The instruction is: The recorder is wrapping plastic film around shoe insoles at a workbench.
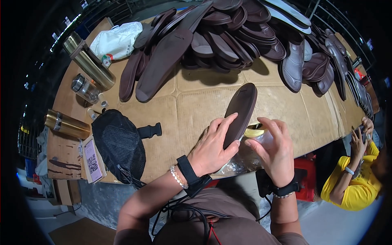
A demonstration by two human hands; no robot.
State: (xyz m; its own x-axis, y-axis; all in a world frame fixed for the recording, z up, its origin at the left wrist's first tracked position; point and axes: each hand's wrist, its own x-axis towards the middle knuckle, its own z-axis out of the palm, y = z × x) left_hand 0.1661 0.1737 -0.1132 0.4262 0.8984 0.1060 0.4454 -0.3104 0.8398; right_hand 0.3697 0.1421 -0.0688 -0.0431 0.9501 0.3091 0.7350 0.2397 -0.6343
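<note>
**Brown sole held upright between two hands at the table's near edge**

Cardboard sheets cover the long worktable (196, 102), and its far side is heaped with a pile of dark brown rubber shoe soles (228, 28) that spills toward the right rim. At the near edge, right in front of the person, the left hand (214, 147) is closed round the lower part of a single dark brown oval shoe sole (240, 112): the thumb lies along its left edge and the fingers curl in under its right edge. This sole stands on end, its long axis running from the hands up and slightly to the right, away from the body, with the upper half free above the cardboard.

Just beside it, the right hand (275, 153) is partly closed over a clear plastic container with a yellow rim (256, 134), fingers arched across the top. That container sits touching or nearly touching the sole's lower right edge; I cannot tell which. Both hands are thus close together, the left one being the one that actually has the sole.

To the left lie a black mesh pouch (119, 145), a black plastic buckle (149, 130) and several brass-coloured metal flasks (90, 61). Another person in a yellow shirt (353, 183) sits at the right.
</note>
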